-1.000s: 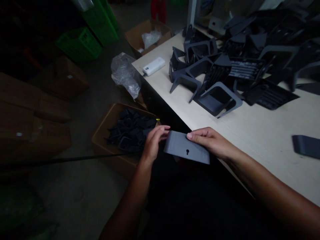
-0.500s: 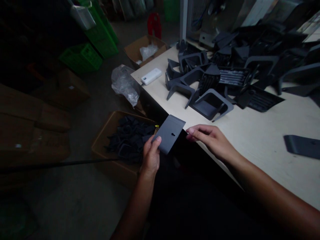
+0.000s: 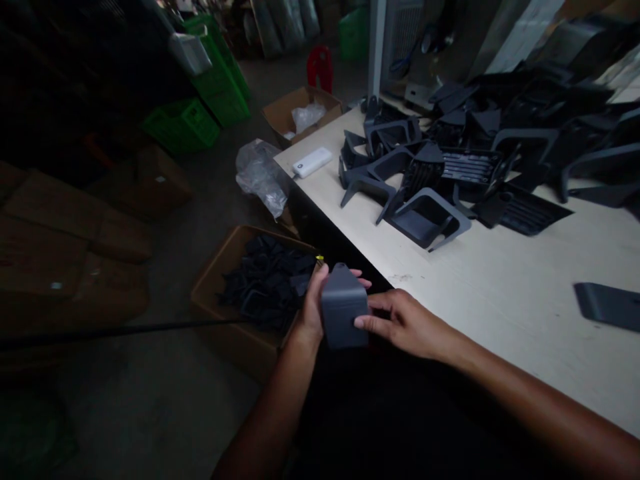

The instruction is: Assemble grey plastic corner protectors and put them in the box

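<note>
A grey plastic part is held upright in front of me, just off the near edge of the pale table. My left hand wraps round its left side, thumb and fingers closed on it. My right hand touches its right side with the fingertips pinched against it. Below and left of the hands stands a cardboard box filled with small black plastic pieces.
A heap of dark grey plastic parts covers the far half of the table. A single flat grey part lies at the right. A white power bank sits at the table's far left corner. Green crates, cardboard boxes and a plastic bag stand on the floor.
The grey part has been turned from flat with its keyhole showing to upright. My right hand, apart from it half a second ago, has come back onto its right side.
</note>
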`<state>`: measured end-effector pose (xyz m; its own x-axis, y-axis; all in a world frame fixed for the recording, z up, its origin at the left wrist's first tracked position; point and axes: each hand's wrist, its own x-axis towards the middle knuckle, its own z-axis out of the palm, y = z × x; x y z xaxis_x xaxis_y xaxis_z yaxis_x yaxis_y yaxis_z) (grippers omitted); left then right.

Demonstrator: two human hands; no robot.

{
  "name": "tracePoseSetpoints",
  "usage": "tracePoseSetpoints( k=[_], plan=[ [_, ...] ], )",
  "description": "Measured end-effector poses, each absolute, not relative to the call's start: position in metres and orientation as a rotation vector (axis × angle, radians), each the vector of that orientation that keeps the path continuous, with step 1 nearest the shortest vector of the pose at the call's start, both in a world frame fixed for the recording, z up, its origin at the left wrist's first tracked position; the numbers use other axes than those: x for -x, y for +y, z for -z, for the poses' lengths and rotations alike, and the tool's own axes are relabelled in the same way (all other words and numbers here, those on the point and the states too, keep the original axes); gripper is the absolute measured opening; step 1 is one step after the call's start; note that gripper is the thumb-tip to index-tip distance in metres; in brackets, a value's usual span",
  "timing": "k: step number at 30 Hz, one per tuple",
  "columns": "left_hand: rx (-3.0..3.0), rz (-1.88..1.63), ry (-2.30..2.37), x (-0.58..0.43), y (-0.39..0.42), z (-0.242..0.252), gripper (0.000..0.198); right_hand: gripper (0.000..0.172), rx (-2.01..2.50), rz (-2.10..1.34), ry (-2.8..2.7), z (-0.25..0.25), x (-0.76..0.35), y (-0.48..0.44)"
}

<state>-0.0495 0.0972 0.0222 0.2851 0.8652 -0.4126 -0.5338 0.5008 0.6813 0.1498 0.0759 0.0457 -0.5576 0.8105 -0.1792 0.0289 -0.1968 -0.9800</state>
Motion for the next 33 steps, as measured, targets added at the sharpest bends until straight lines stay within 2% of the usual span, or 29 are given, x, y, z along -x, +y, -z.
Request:
tracePoseSetpoints(
  k=[3, 6, 8, 15, 18, 22, 27, 30, 33],
  plan=[
    [-0.470, -0.906, 0.692, 0.042, 0.102, -0.028, 0.043, 0.032, 0.914, -1.759, -1.749, -0.046, -0.147, 0.076],
    [-0.468, -1.053, 0.718, 0.030, 0.098, -0.036, 0.019, 0.040, 0.902, -1.806, -1.527, -0.042, -0.142, 0.074],
    [-0.495, -1.171, 0.775, 0.022, 0.093, -0.041, 0.014, 0.041, 0.888, -1.810, -1.357, -0.037, -0.138, 0.070],
    [-0.521, -1.307, 0.817, 0.019, 0.086, -0.049, 0.015, 0.042, 0.887, -1.777, -1.251, -0.031, -0.123, 0.064],
    [-0.578, -1.315, 0.846, 0.028, 0.086, -0.039, 0.024, 0.040, 0.844, -1.876, -1.257, -0.035, -0.125, 0.070],
    [-0.564, -1.173, 1.001, 0.043, 0.077, -0.007, 0.037, 0.041, 0.943, -2.012, -1.243, -0.037, -0.140, 0.074],
    [-0.369, -0.992, 1.034, 0.055, 0.056, 0.022, 0.036, 0.045, 1.090, -2.091, -1.351, -0.034, -0.150, 0.078],
    [-0.286, -0.988, 0.995, 0.061, 0.054, 0.022, 0.039, 0.042, 1.086, -1.987, -1.467, -0.035, -0.144, 0.079],
    [-0.197, -1.146, 0.980, 0.079, 0.066, 0.014, 0.040, 0.041, 1.222, -1.646, -1.575, -0.036, -0.142, 0.084]
  ],
)
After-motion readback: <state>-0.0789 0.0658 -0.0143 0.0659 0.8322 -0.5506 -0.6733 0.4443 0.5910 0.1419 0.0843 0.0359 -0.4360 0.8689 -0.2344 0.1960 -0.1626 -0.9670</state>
